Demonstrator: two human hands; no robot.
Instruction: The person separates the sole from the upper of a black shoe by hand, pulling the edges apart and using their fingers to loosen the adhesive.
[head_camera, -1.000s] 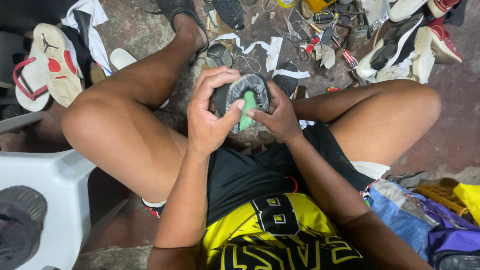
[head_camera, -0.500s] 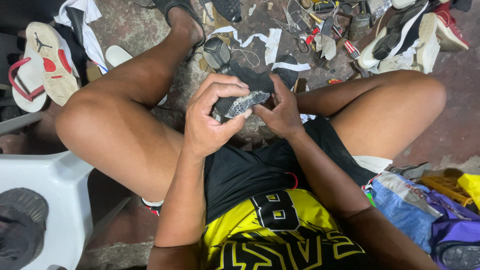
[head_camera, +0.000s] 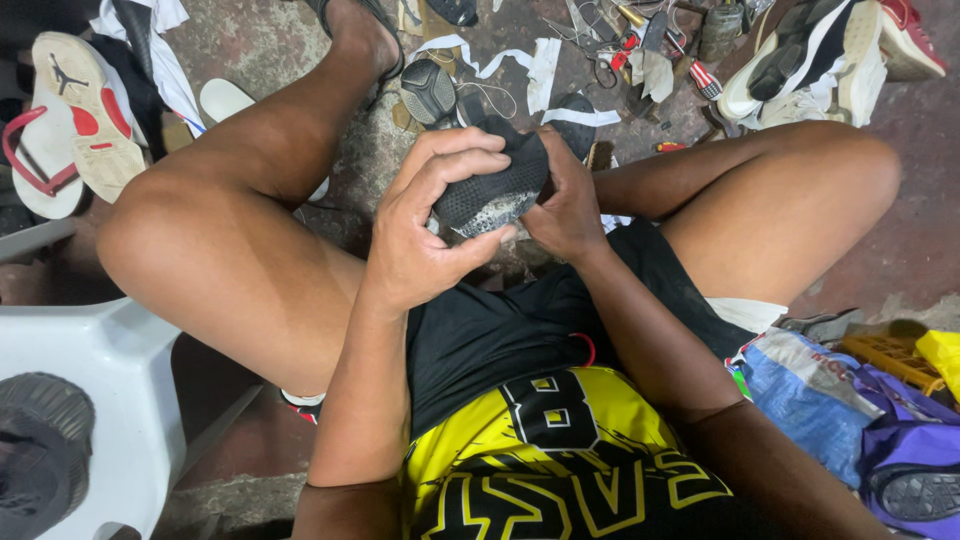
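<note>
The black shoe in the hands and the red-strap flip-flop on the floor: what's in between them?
In the head view, the person's bent leg lies between the black shoe and the flip-flop.

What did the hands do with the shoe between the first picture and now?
Both hands turned the black mesh shoe over: a second ago its opening with a green insole faced up, now only the dark mesh and a grey-speckled patch show. The left hand curled further over the top, thumb underneath. The right hand kept its grip on the far side. The red-strapped sandals and white plastic chair stayed put.
</note>
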